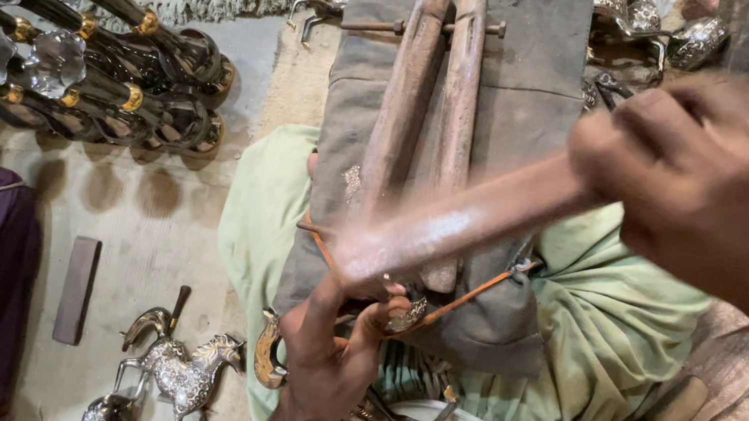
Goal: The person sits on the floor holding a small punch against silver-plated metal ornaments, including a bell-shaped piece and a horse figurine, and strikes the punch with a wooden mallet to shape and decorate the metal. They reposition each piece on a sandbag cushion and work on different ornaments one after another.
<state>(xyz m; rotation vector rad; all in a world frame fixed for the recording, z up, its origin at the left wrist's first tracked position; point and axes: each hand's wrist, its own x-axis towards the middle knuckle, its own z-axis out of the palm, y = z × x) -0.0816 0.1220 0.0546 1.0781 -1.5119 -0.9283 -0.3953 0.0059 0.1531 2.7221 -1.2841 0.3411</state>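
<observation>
Gripped tight in the right hand (723, 188), a blurred wooden stick (452, 229) angled down to a small silver metal piece (405, 315) pinched in the left hand (325, 355) fingers, against a wooden clamp (430, 118) on grey cloth (519, 72). Silver horse figurines (180, 371) stood nearby on the floor.

The pale floor (148, 233) carries metal horse figurines (180, 371) at seven o'clock, a flat dark bar (76, 290) beside them, and glass-knobbed metal sticks (88, 41) at ten o'clock.
</observation>
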